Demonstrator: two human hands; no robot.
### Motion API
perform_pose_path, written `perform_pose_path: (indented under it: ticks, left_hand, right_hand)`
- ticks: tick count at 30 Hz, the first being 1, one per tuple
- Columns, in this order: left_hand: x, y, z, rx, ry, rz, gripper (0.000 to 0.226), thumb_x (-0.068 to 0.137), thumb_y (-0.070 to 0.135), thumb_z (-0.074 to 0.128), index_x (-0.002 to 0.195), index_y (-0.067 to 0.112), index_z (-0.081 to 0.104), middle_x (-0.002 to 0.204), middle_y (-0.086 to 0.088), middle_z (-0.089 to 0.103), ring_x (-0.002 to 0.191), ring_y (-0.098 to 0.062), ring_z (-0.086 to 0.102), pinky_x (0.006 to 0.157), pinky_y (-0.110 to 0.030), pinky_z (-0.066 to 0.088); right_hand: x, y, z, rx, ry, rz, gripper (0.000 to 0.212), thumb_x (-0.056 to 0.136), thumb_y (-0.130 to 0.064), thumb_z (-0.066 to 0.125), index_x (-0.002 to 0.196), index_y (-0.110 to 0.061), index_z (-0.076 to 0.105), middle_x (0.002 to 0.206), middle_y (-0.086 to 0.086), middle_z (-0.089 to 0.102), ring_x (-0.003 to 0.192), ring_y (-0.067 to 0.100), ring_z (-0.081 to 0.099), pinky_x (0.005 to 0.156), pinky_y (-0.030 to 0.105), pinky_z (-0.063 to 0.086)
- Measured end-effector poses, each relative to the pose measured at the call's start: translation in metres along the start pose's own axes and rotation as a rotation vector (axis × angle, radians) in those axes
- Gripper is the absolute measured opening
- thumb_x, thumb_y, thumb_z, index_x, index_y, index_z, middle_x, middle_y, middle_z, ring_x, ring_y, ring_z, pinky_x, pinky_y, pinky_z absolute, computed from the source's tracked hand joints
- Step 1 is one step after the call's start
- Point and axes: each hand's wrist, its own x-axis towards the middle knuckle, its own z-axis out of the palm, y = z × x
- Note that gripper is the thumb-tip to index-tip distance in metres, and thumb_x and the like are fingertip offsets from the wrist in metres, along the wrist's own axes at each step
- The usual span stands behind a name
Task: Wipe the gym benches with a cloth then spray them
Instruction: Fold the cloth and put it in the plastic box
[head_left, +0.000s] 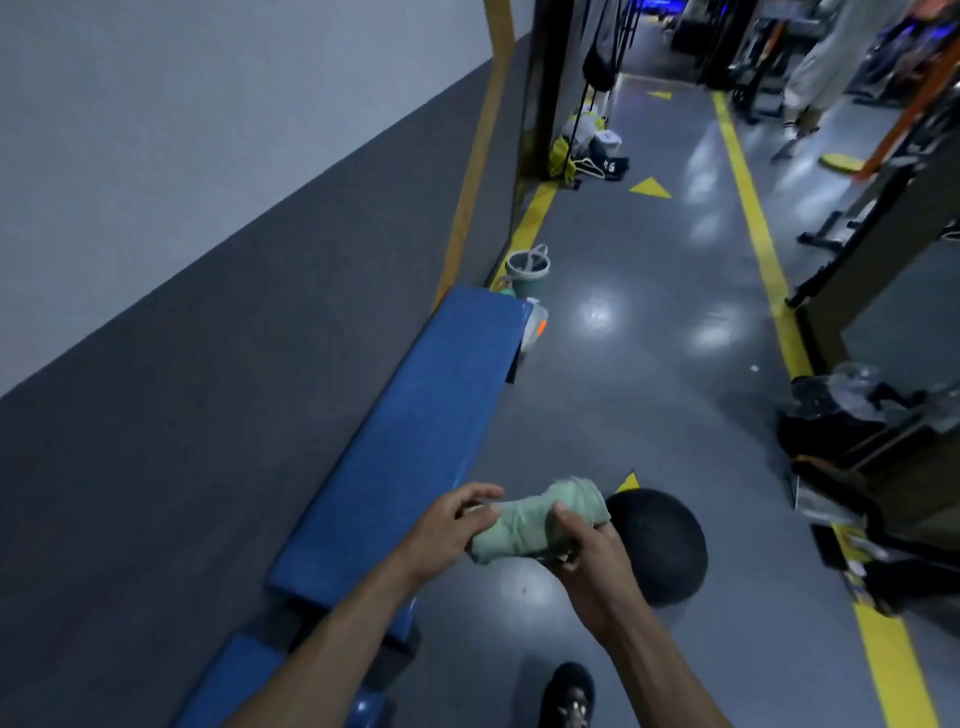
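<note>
A long blue padded bench (410, 431) runs along the grey wall on the left. A second blue bench pad (234, 680) shows at the bottom left. In front of me, above the floor, both hands hold a rolled pale green cloth (524, 525). My left hand (447, 535) grips its left end. My right hand (587, 556) grips it from the right and below. A white spray bottle with an orange part (537, 330) stands on the floor at the bench's far end, partly hidden by the bench.
A black ball (660, 545) lies on the floor behind my hands. A grey bucket (529, 270) stands past the bench by the wall. Gym machines and dark bags (857, 441) line the right side behind a yellow floor line. A person's legs (810, 88) show far right.
</note>
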Motion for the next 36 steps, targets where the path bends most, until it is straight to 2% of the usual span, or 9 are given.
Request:
perform_pose_path:
  ticks: [3,7,13,19,22,26,29,34,36]
  left_hand:
    - [0.071,0.033,0.021,0.02,-0.07,0.0,0.044,0.082,0.038,0.074,0.122,0.028,0.061,0.119,-0.004,0.064,0.106,-0.023,0.065,0.083,-0.032,0.056]
    - [0.164,0.066,0.041,0.067,-0.115,-0.012,0.05,0.08,0.03,0.08,0.125,0.024,0.058,0.118,-0.004,0.065,0.104,-0.018,0.066,0.082,-0.035,0.057]
    - [0.277,0.105,0.033,-0.039,-0.025,-0.043,0.054,0.073,0.031,0.084,0.122,0.023,0.061,0.117,-0.007,0.067,0.101,-0.016,0.066,0.087,-0.034,0.056]
    - [0.421,0.139,-0.007,-0.167,0.147,-0.049,0.041,0.081,0.015,0.079,0.119,0.02,0.063,0.11,-0.006,0.066,0.092,-0.013,0.064,0.08,-0.028,0.056]
    - [0.499,0.151,-0.032,-0.191,0.179,-0.055,0.035,0.083,0.012,0.076,0.116,0.019,0.064,0.107,-0.007,0.066,0.091,-0.014,0.064,0.08,-0.032,0.056]
    - [0.595,0.165,-0.061,-0.152,0.174,-0.067,0.03,0.083,0.012,0.077,0.111,0.02,0.068,0.104,-0.008,0.069,0.091,-0.014,0.064,0.08,-0.036,0.056]
    - [0.664,0.175,-0.067,-0.099,0.133,-0.098,0.033,0.08,0.014,0.079,0.111,0.02,0.068,0.108,-0.009,0.069,0.095,-0.013,0.064,0.08,-0.029,0.056]
    - [0.785,0.189,-0.061,-0.062,0.097,-0.104,0.043,0.069,0.034,0.076,0.11,0.023,0.067,0.111,-0.009,0.07,0.101,-0.013,0.065,0.087,-0.031,0.054]
    - [0.833,0.188,-0.056,-0.075,0.123,-0.112,0.039,0.072,0.026,0.073,0.11,0.021,0.065,0.108,-0.009,0.07,0.098,-0.012,0.065,0.086,-0.03,0.054]
  right_hand:
    - [0.061,-0.053,-0.018,0.013,0.024,-0.03,0.034,0.089,-0.01,0.062,0.123,-0.009,0.06,0.119,0.026,0.063,0.109,0.039,0.061,0.077,0.046,0.056]
    - [0.145,-0.124,-0.03,-0.016,0.004,-0.017,0.031,0.094,-0.007,0.056,0.125,-0.005,0.058,0.117,0.028,0.064,0.101,0.038,0.065,0.068,0.041,0.057]
    - [0.261,-0.208,-0.019,-0.092,-0.06,-0.012,0.031,0.092,-0.003,0.058,0.123,-0.001,0.06,0.103,0.018,0.071,0.09,0.03,0.068,0.065,0.038,0.053]
    - [0.399,-0.267,0.013,-0.178,-0.071,-0.019,0.029,0.09,-0.001,0.06,0.118,-0.008,0.063,0.108,0.018,0.071,0.096,0.03,0.068,0.067,0.04,0.056]
    - [0.467,-0.29,0.027,-0.269,-0.035,-0.052,0.028,0.09,-0.004,0.064,0.118,-0.01,0.063,0.107,0.014,0.072,0.096,0.027,0.07,0.071,0.041,0.059]
    - [0.546,-0.324,0.035,-0.391,-0.004,-0.063,0.025,0.088,-0.008,0.069,0.112,-0.014,0.066,0.101,0.012,0.074,0.089,0.024,0.072,0.075,0.046,0.06]
    - [0.599,-0.353,0.032,-0.432,0.036,-0.055,0.023,0.088,-0.006,0.069,0.11,-0.011,0.068,0.096,0.013,0.074,0.08,0.021,0.071,0.07,0.044,0.059]
    - [0.709,-0.402,0.022,-0.434,0.08,-0.057,0.018,0.09,-0.004,0.066,0.107,-0.011,0.067,0.093,0.013,0.074,0.074,0.02,0.069,0.064,0.04,0.055]
    - [0.762,-0.422,0.016,-0.456,0.062,-0.042,0.015,0.091,-0.003,0.064,0.105,-0.009,0.067,0.091,0.013,0.073,0.073,0.019,0.068,0.063,0.039,0.055]
